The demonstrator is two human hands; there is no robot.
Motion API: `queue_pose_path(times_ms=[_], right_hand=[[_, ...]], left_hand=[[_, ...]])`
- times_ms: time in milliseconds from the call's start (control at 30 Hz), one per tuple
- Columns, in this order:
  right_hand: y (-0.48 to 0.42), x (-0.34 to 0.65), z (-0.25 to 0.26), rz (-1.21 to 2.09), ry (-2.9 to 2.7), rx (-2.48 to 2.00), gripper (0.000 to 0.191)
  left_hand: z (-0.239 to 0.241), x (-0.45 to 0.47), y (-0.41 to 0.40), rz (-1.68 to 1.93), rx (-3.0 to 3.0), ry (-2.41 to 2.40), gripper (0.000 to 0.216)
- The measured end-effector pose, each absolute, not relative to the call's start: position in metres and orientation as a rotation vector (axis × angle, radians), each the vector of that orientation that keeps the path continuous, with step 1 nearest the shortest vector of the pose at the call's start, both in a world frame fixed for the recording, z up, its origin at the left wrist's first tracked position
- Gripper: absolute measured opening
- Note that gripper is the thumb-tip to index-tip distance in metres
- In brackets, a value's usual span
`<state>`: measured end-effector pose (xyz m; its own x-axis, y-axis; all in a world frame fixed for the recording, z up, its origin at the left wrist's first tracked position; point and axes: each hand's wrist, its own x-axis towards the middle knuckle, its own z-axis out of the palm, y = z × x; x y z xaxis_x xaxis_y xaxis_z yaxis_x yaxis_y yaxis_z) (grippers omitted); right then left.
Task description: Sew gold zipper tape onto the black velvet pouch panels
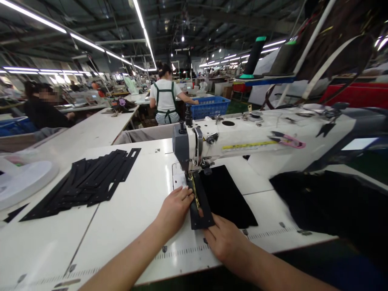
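A narrow black strip with a gold zipper (pixel 198 202) lies under the needle of a white and grey sewing machine (pixel 212 143), on top of a black fabric panel (pixel 227 196). My left hand (pixel 176 206) rests flat beside the strip's left edge, fingertips touching it. My right hand (pixel 226 238) pinches the strip's near end between thumb and fingers. Both forearms reach in from the bottom of the view.
A pile of black cut strips (pixel 87 180) lies at the table's left. Pink snips (pixel 286 140) rest on the machine arm. Dark fabric (pixel 327 202) is heaped at the right. A person in a white shirt (pixel 165 99) works by a blue basket (pixel 209 107).
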<state>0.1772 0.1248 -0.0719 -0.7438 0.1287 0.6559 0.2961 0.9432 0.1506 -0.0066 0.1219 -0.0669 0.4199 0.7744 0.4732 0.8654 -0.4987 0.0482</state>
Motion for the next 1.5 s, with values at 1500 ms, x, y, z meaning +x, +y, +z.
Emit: queue_pose_path(times_ms=[1500], right_hand=[[0.183, 0.155, -0.063, 0.088, -2.465, -0.740, 0.012]], left_hand=[[-0.066, -0.020, 0.158, -0.776, -2.526, -1.636, 0.026]])
